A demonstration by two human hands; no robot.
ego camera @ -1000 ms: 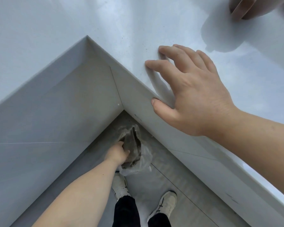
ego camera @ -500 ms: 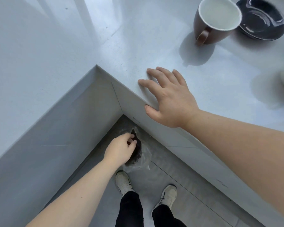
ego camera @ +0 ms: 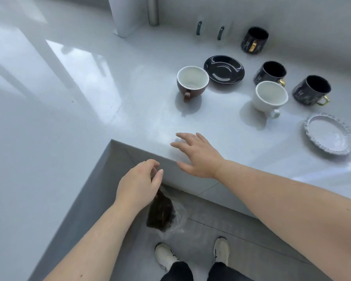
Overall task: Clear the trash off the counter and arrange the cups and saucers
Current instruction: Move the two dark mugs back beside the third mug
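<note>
Since the earlier frame, the left hand [ego camera: 139,184] has been raised, fingers pinched on the plastic bag [ego camera: 162,213] hanging beneath it; the right hand [ego camera: 197,155] is rested open on the worktop [ego camera: 130,98] edge.

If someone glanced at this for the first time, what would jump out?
The cluster of cups on the glossy white counter: a brown cup with white inside beside a shiny black saucer. Below the counter's corner, the left hand hangs over a clear plastic bag of dark trash on the floor.
</note>
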